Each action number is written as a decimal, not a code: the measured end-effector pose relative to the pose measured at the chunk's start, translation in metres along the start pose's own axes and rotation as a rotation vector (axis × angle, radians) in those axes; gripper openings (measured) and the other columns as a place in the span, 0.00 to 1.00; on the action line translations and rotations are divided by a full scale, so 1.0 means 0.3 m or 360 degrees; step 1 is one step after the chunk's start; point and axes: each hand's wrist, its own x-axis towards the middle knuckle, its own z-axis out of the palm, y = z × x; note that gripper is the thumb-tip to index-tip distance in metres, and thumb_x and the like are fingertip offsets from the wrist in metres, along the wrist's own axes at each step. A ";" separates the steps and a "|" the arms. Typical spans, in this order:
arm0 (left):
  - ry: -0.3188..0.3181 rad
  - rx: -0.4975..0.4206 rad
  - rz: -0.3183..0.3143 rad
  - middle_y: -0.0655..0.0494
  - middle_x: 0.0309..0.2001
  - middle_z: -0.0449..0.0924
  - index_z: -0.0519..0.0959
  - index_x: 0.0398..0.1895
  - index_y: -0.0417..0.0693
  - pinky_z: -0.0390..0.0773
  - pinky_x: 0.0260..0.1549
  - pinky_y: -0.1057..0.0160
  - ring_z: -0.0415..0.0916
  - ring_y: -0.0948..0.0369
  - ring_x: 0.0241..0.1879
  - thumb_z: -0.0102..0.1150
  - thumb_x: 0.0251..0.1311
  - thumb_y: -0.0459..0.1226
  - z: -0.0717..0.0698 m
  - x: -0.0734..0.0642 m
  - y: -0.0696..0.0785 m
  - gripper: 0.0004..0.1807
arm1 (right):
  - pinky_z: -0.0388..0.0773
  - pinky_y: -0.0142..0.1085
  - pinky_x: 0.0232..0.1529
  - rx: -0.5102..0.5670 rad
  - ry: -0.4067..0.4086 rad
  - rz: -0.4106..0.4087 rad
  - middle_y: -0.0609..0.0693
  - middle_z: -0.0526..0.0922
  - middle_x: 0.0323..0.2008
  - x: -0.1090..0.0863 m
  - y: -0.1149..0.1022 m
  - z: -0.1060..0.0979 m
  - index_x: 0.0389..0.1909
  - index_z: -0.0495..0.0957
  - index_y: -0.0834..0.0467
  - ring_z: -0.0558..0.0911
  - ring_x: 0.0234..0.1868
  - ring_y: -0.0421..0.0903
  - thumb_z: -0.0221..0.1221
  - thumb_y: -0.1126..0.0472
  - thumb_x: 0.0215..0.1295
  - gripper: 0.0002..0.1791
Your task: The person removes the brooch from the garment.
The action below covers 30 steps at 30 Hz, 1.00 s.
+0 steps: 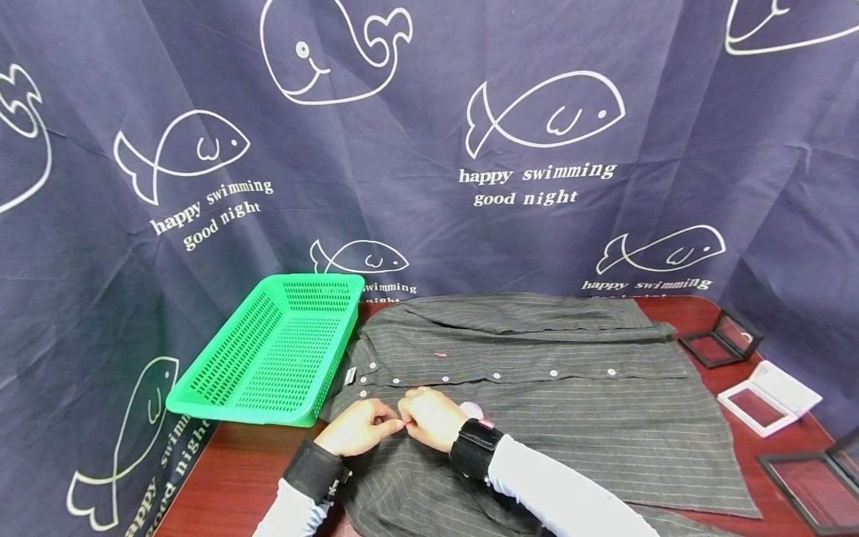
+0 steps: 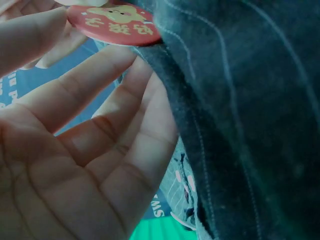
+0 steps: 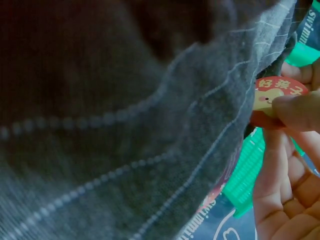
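A dark pinstriped button-up shirt (image 1: 570, 418) lies spread on the table, its collar toward the basket. My left hand (image 1: 354, 426) and right hand (image 1: 432, 418) meet at the shirt near its collar, fingertips close together. Between them they pinch a round red badge (image 2: 115, 25) with a yellow cartoon figure and lettering. The left thumb is at the badge's edge, with the fingers under it and against the cloth. In the right wrist view, a thumb presses the face of the badge (image 3: 267, 100) beside a raised fold of shirt. The back of the badge is hidden.
A green plastic basket (image 1: 322, 373) stands at the left. A pale round badge (image 1: 472, 410) lies on the shirt beside the right wrist. Along the table's right side are a black-framed case (image 1: 714, 347), a white case (image 1: 751, 406) and another dark case (image 1: 815, 485), all with raised lids.
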 end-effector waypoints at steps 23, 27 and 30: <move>0.0034 0.0024 0.0192 0.71 0.14 0.64 0.82 0.21 0.62 0.61 0.20 0.76 0.62 0.75 0.20 0.68 0.55 0.45 0.027 0.012 -0.020 0.07 | 0.63 0.19 0.25 0.0222 -0.0278 0.0083 0.42 0.74 0.22 -0.006 0.003 -0.013 0.17 0.76 0.53 0.68 0.23 0.32 0.72 0.65 0.41 0.12; 0.0038 0.0063 0.0217 0.70 0.14 0.61 0.80 0.19 0.60 0.60 0.21 0.76 0.61 0.74 0.20 0.69 0.55 0.44 0.027 0.010 -0.015 0.10 | 0.65 0.19 0.27 0.0235 -0.0326 0.0086 0.42 0.75 0.23 -0.004 0.003 -0.019 0.20 0.79 0.54 0.70 0.24 0.32 0.72 0.64 0.42 0.10; 0.0045 0.0071 0.0201 0.69 0.15 0.63 0.79 0.19 0.57 0.60 0.22 0.75 0.63 0.72 0.21 0.69 0.54 0.42 0.028 0.006 -0.006 0.10 | 0.66 0.19 0.29 0.0231 -0.0365 0.0065 0.42 0.76 0.24 -0.004 0.005 -0.024 0.22 0.82 0.54 0.71 0.25 0.32 0.72 0.64 0.43 0.07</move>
